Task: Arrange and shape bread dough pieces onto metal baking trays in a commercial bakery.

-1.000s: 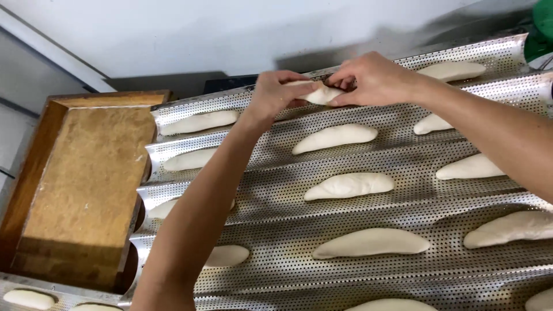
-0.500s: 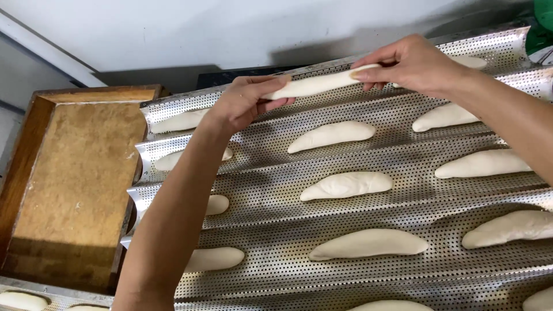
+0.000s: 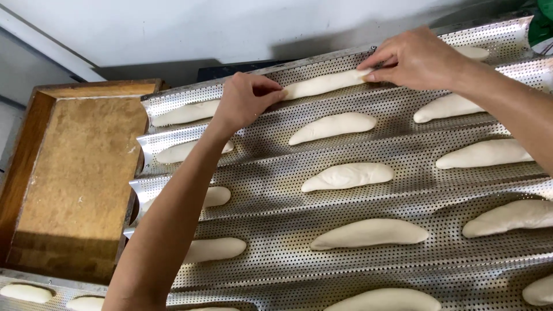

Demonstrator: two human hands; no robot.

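A long thin strip of pale dough (image 3: 325, 84) lies stretched in the far channel of a perforated, wavy metal baking tray (image 3: 276, 219). My left hand (image 3: 245, 101) pinches the strip's left end. My right hand (image 3: 415, 57) pinches its right end, fingers pressed down on the dough. Several shaped dough loaves, such as one (image 3: 333, 126) just below the strip, rest in the other channels in rows.
A shallow wooden tray (image 3: 75, 173) sits to the left of the metal tray. Another perforated tray edge with dough pieces (image 3: 26, 292) shows at the bottom left. A pale wall (image 3: 201, 29) runs behind the trays.
The short dough piece held between my hands was pulled out into a long strip. My hands moved apart and lowered it into the far channel.
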